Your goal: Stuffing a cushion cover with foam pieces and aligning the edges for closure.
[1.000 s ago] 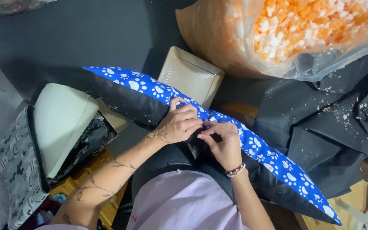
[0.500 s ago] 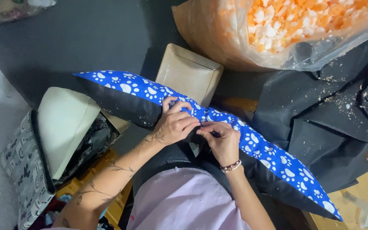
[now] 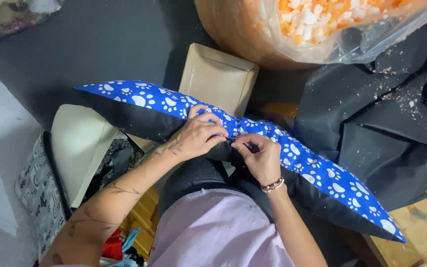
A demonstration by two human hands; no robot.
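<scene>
A long cushion (image 3: 317,175) lies across my lap, blue with white paw prints on top and black on the side. My left hand (image 3: 198,134) pinches the blue fabric at the cushion's middle edge. My right hand (image 3: 260,155), with a bead bracelet at the wrist, grips the same edge just to the right, fingertips close to the left hand's. Whatever sits between the fingertips is too small to make out.
A big clear bag of orange and white foam pieces (image 3: 322,24) stands at the back. Black fabric dusted with crumbs (image 3: 386,113) lies at the right. A beige cushion (image 3: 218,76) sits behind the blue one, and patterned cushions (image 3: 60,168) are stacked at the left.
The cushion's left end has sunk a little. Both hands stay at the middle edge, fingers shifting slightly.
</scene>
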